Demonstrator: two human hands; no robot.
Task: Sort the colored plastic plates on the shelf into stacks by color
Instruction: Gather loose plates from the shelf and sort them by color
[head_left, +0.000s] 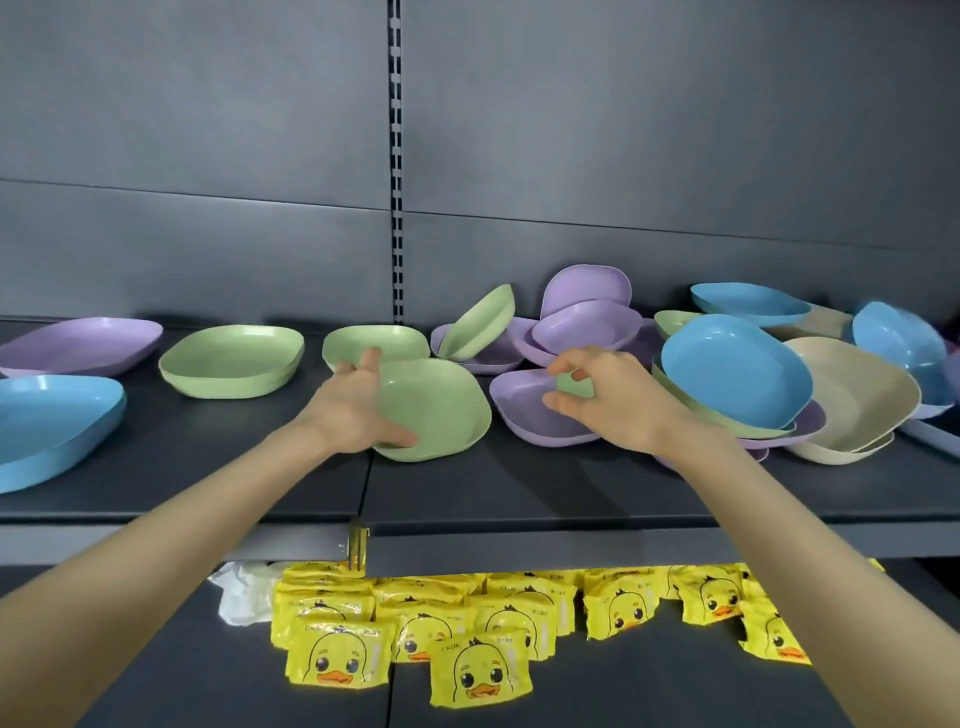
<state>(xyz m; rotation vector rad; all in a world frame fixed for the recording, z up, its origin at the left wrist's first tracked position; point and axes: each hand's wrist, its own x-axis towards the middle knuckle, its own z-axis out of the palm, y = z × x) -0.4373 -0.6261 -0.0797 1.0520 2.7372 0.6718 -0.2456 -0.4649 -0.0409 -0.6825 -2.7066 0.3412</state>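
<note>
The held green plate (434, 410) sits tilted at the middle of the dark shelf (519, 493), its near rim touching the shelf surface. The left hand (358, 410) grips its left edge, thumb under the near rim and fingers spread over the far rim. Just beyond it lies another green plate (374, 343), and further left a green stack (231, 361). The right hand (608, 397) hovers over a purple plate (540, 415), fingers curled and partly open around a small patch of green; whether they hold anything cannot be told. To the right lies an unsorted pile containing a blue plate (735, 371) and a beige plate (857, 405). At far left rest a purple stack (78, 345) and a blue stack (47, 421). Yellow duck packets (483, 670) occupy the lower shelf.
</note>
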